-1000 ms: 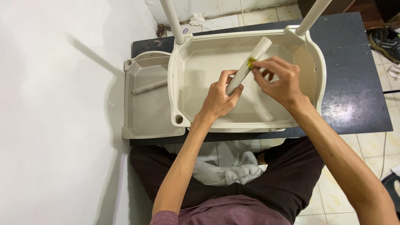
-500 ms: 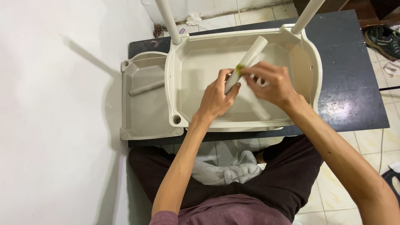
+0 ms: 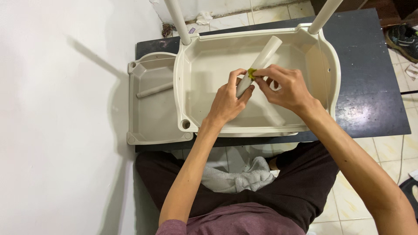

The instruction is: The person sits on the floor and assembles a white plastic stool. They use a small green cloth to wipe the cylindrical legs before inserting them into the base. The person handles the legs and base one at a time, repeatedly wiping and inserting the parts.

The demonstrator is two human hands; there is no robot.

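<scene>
My left hand grips the lower end of a cream plastic tube, held slanted over a large cream plastic tray. My right hand pinches a small yellow-green pad against the middle of the tube. Both hands hover above the tray's inside. The tube's lower end is hidden in my left palm.
A second, smaller cream tray lies to the left with a short tube in it. Two upright tubes stand in the big tray's far corners. All rest on a dark table. A white cloth lies on my lap.
The yellow-green pad and my right hand have slid down the tube toward my left hand. The tube has shifted slightly left.
</scene>
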